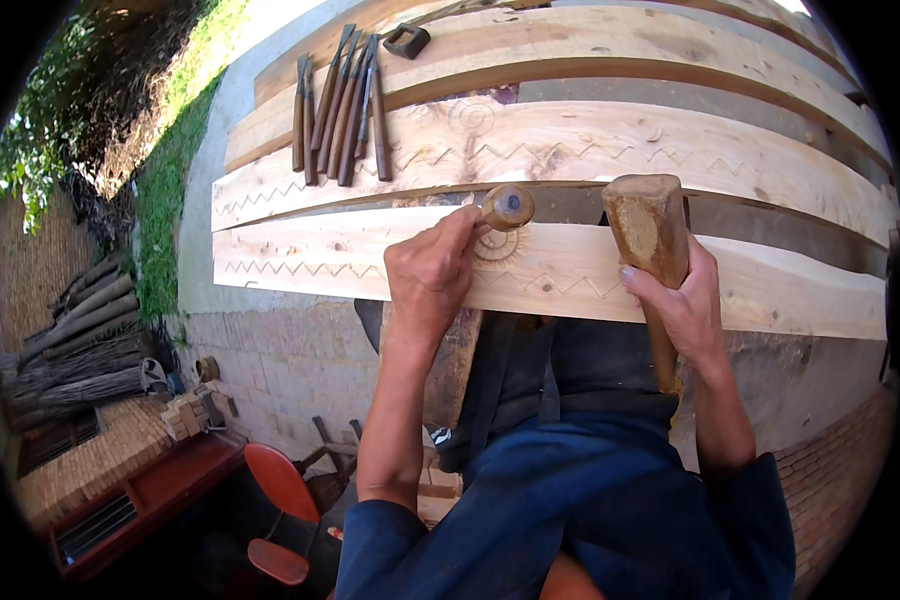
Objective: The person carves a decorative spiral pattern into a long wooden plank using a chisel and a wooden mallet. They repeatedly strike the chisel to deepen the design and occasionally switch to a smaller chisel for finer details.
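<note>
Key relation: mallet (647, 228) head to chisel (510, 205) butt. Chisel is in the left grip (432, 265), fingers wrapped round the handle; its round butt sticks out past the thumb side, right of the fist and facing up at the camera. Axis is foreshortened, so exact tilt can't be told; blade is hidden, I'm reading it as a chisel from the handle. It stands over the carved rosette (497, 245) on the near board (560, 262), which runs left to right across the body. Mallet is in the right grip (685, 295), closed round the handle just below the head, thumb along the near left side. Its long axis points away from the body, head at the far end. Butt lies directly left of the head, clear gap between, not touching. Left is the nearer hand to the rosette. Can't judge relative height. Spare chisels (337, 120) lie up-left across the far boards (590, 140), well apart from both hands.
</note>
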Action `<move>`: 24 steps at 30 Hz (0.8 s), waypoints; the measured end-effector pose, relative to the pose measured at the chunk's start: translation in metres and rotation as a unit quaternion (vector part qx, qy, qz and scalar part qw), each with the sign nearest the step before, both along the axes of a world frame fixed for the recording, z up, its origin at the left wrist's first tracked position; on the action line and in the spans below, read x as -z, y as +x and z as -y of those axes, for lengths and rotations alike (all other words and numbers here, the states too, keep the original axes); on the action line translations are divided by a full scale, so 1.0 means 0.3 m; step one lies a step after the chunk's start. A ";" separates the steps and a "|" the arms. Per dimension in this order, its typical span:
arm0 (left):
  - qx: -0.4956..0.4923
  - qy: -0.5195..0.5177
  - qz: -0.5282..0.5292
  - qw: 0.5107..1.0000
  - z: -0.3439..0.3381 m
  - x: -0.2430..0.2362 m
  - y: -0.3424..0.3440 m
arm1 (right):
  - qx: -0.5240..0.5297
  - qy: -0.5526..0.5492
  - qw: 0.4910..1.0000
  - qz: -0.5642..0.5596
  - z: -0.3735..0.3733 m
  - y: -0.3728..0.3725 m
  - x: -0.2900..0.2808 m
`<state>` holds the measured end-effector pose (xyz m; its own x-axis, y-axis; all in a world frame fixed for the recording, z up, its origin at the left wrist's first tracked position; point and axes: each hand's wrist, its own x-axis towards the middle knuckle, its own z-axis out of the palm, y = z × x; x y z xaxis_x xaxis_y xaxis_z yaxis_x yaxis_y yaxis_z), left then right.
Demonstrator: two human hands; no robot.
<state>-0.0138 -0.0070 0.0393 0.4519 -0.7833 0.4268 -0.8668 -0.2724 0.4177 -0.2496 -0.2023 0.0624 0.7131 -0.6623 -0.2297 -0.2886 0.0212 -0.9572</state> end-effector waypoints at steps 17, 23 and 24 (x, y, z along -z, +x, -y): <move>0.021 0.054 0.040 0.998 0.010 -0.021 -0.001 | 0.142 -0.451 0.854 0.219 -0.006 0.123 -0.134; 0.028 0.069 0.063 0.995 0.020 -0.023 -0.006 | 0.019 -0.556 0.829 0.058 0.012 0.149 -0.141; 0.032 0.065 0.069 0.995 0.029 -0.029 -0.004 | 0.040 -0.587 0.805 0.070 0.029 0.132 -0.161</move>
<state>-0.0148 -0.0157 0.0478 0.3437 -0.8612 0.3744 -0.9307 -0.2592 0.2581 -0.2099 -0.2111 0.1107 0.6215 -0.4096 0.6678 -0.2198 -0.9094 -0.3532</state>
